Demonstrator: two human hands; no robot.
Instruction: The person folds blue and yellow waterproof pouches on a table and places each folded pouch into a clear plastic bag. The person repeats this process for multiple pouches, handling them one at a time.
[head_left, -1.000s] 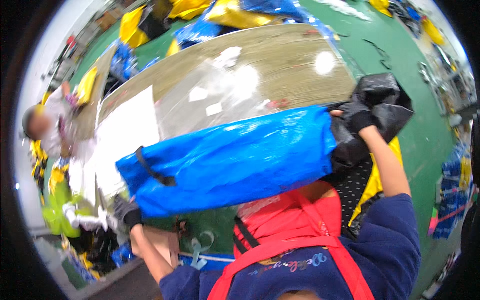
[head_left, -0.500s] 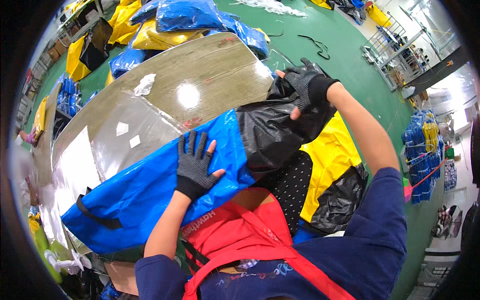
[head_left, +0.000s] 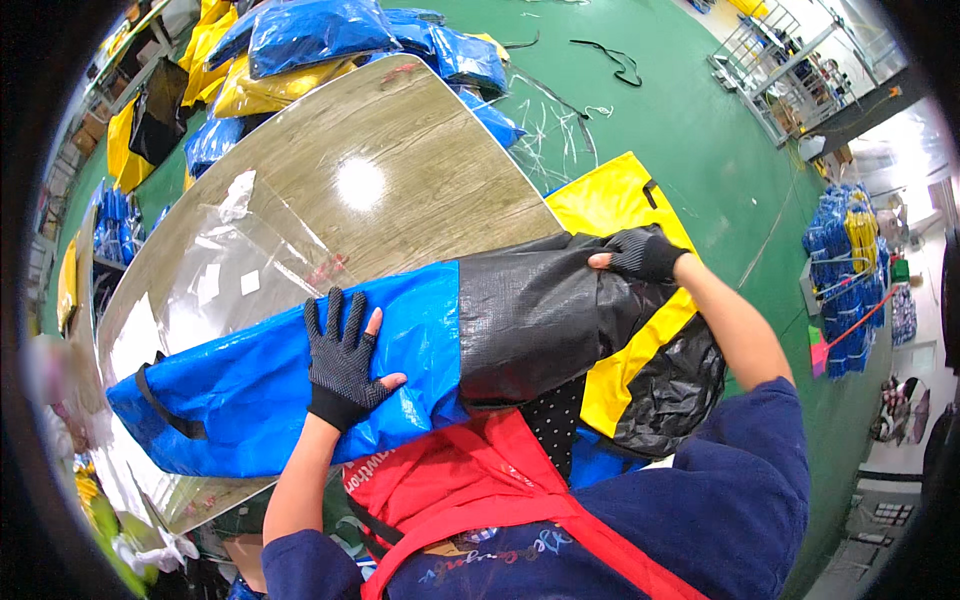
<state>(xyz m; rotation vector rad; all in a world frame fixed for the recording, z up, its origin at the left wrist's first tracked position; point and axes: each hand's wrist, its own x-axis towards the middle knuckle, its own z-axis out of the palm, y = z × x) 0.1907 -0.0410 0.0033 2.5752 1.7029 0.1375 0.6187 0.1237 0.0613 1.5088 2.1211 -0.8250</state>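
Observation:
A long tarpaulin bag, its left part blue [head_left: 265, 355] and its right part black [head_left: 525, 320], lies across the near edge of the wood-grain table. A black strap handle [head_left: 165, 405] is at its left end. My left hand [head_left: 345, 360], in a dark dotted fingerless-tip glove, presses flat on the blue part with fingers spread. At the black end, my right hand [head_left: 640, 255], gloved the same way, grips the material, thumb toward the left; some fingertips are hidden. Beneath that end hangs a yellow and black bag [head_left: 620, 385].
On the wood-grain table [head_left: 430, 170] lie a clear plastic bag [head_left: 285, 225], small white paper squares [head_left: 250, 282] and a crumpled white scrap [head_left: 238, 195]. Wrapped blue and yellow packs [head_left: 320, 40] are piled beyond it. A black strap [head_left: 615, 62] lies on the green floor.
My right hand has come down and turned over, pulling the bunched black end out straighter. The left hand stays flat on the blue part. More of the yellow bag shows behind.

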